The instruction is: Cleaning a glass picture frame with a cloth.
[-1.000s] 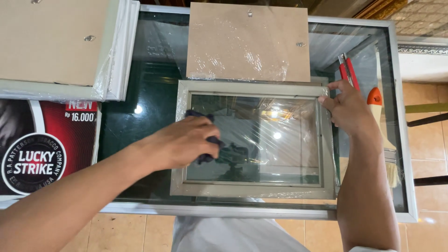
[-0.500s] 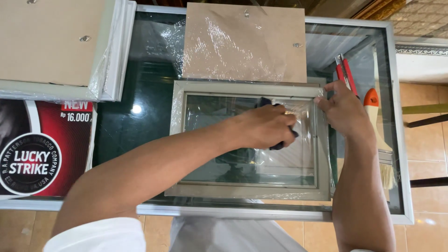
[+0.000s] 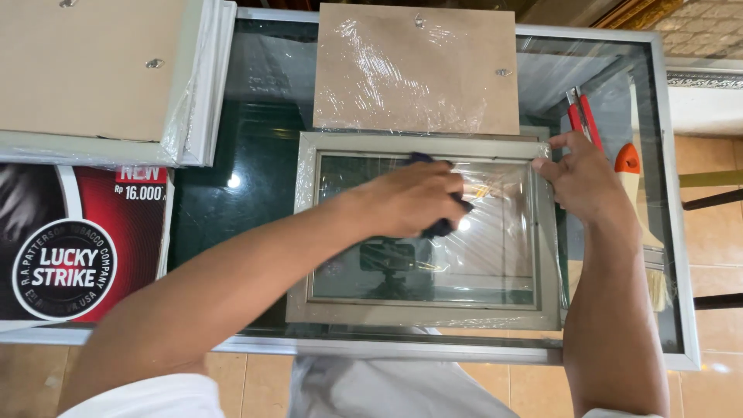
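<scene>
Meanwhile, the left hand (image 3: pixel 414 197) presses a dark cloth (image 3: pixel 443 224), grip clenched around it, against the picture frame (image 3: pixel 422 313) on the glass desk (image 3: pixel 224 209); the right hand (image 3: pixel 582 179) pinches the frame's upper right corner.

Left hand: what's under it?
A dark cloth shows at the fingertips of the left hand, pressed on the picture frame glass. The rest of the cloth is covered by the hand.

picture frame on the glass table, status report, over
Left hand presses dark cloth on glass of grey rectangular picture frame. Right hand grips frame's top right corner. Wooden paintbrush beside it, clear.
</scene>
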